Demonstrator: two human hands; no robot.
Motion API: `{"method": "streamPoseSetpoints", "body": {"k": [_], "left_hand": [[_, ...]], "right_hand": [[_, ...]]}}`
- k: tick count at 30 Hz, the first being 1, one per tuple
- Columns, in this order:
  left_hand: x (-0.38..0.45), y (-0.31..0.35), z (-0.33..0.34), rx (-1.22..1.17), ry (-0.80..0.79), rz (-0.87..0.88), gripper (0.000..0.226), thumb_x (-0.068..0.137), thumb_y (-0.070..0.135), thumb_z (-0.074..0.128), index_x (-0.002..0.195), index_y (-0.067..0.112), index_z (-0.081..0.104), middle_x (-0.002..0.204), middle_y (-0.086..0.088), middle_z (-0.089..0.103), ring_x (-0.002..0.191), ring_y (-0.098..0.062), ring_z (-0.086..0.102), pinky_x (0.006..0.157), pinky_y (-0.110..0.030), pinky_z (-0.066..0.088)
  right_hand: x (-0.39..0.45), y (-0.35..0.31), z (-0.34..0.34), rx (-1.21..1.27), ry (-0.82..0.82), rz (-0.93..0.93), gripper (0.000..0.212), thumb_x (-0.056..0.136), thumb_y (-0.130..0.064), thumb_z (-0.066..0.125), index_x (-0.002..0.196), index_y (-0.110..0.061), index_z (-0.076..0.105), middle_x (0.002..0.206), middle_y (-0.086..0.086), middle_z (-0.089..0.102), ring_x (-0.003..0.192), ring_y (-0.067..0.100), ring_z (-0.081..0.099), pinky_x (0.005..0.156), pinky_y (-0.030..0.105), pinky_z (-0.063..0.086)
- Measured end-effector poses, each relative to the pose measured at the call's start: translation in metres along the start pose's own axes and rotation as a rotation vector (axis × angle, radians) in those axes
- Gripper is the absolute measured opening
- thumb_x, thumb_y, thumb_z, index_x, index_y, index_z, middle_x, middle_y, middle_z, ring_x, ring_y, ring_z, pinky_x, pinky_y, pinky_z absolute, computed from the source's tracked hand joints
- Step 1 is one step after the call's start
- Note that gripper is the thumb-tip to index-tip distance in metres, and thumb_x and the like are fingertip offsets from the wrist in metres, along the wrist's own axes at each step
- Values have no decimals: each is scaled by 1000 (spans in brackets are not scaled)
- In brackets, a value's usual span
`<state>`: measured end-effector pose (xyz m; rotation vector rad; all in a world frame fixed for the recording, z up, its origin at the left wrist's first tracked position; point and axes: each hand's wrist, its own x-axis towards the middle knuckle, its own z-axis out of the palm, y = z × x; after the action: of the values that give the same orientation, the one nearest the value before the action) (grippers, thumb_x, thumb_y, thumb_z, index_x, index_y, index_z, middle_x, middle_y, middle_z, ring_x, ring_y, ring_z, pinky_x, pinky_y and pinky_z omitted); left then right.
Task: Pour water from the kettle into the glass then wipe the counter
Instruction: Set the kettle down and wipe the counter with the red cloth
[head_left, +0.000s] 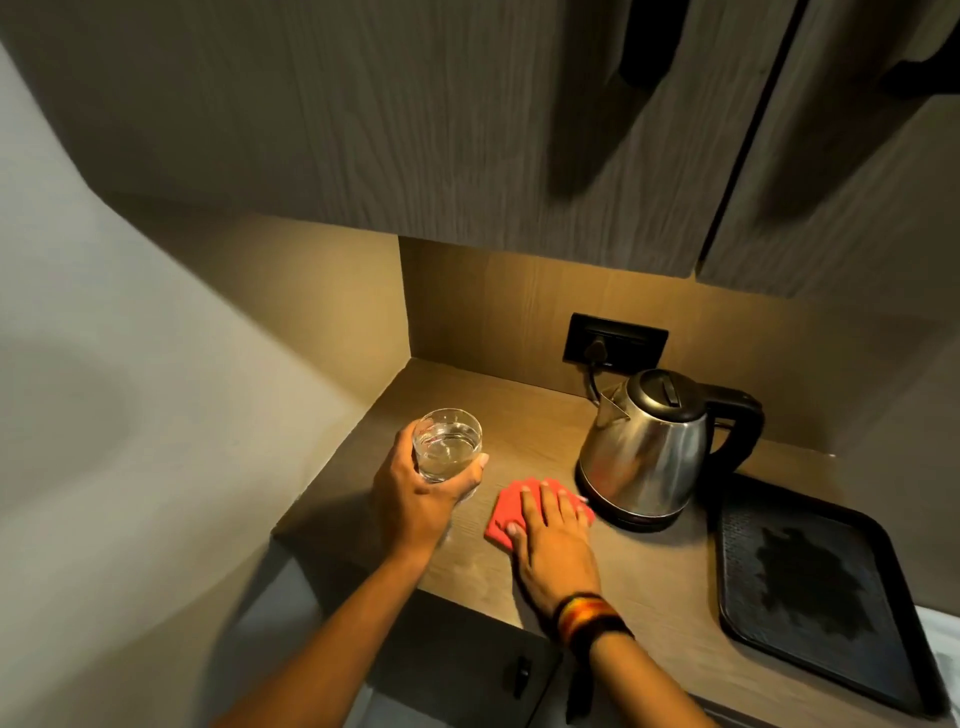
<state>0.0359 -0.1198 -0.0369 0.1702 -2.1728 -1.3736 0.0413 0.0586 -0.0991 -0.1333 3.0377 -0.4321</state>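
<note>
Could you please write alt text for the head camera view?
A person's left hand holds a glass of water above a wooden counter while the right hand presses a red cloth flat beside a steel kettle; a black tray lies at right.

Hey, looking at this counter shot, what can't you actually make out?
Head view only:
- Red cloth: mostly covered by the right hand.
- Glass: its base is hidden by the left hand, so contact with the counter is unclear.
- Kettle: lid shut, contents unseen.
- Black tray: dark patch unidentifiable.
</note>
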Motion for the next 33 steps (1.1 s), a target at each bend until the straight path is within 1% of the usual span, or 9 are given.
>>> {"method": "streamPoseSetpoints", "body": {"k": [5,10,12,15,19,24,29,31,33], "left_hand": [[9,-7,-2,30,-10,1,79,64,50,90,130,20,60,121,0,70,104,-13,64,78,-7,45],[13,-4,-1,-34,-39,-10,70,64,37,95,123,25,60,109,10,65,92,-3,63,71,3,45],[13,0,-2,-60,-37,4,66,63,33,96,117,28,59,102,19,62,89,4,61,71,3,44],[10,0,-1,-107,-44,-1,66,64,27,96,117,27,57,102,27,57,89,9,61,69,3,44],[8,0,-2,-75,-33,-5,71,65,34,95,126,19,61,108,14,61,91,4,58,72,5,44],[6,-3,6,-62,-49,-15,77,63,32,97,128,8,63,116,-4,70,103,-18,66,77,1,47],[3,-2,15,-57,-57,-28,74,61,43,95,123,18,64,110,4,69,100,-15,66,80,-15,51],[0,-2,20,-56,-65,-28,74,60,46,95,122,21,64,108,8,68,99,-14,66,80,-20,54],[-2,-3,25,-34,-68,-33,76,59,51,93,123,23,63,111,7,69,101,-15,66,82,-29,58]], "right_hand": [[57,-55,-5,-41,-105,-174,61,104,-44,30,159,-19,18,167,7,14,154,30,7,125,51,5],[-33,-22,24,-14,-78,-393,59,102,-54,24,157,-33,23,166,0,22,154,25,16,124,47,1],[-60,17,25,4,-28,-321,58,102,-60,18,156,-39,23,164,-8,19,153,20,18,123,46,5],[-42,52,11,18,-34,-136,59,102,-58,17,157,-41,11,166,-10,5,155,18,2,125,39,-1],[28,8,2,20,-5,-18,59,105,-47,27,159,-28,16,168,2,11,155,27,5,125,45,3],[40,-44,5,-31,-76,-164,60,104,-42,31,159,-22,19,168,4,12,154,30,8,125,51,6],[-59,-16,14,-46,-151,-362,79,92,-63,39,159,-35,7,169,1,8,155,26,3,123,47,-5],[-91,6,9,-122,-151,-405,87,87,-54,56,159,-35,11,167,2,14,154,26,12,123,46,3],[-111,24,-8,-195,-100,-397,87,78,-36,76,154,-36,33,160,0,36,146,22,36,118,42,29]]}}
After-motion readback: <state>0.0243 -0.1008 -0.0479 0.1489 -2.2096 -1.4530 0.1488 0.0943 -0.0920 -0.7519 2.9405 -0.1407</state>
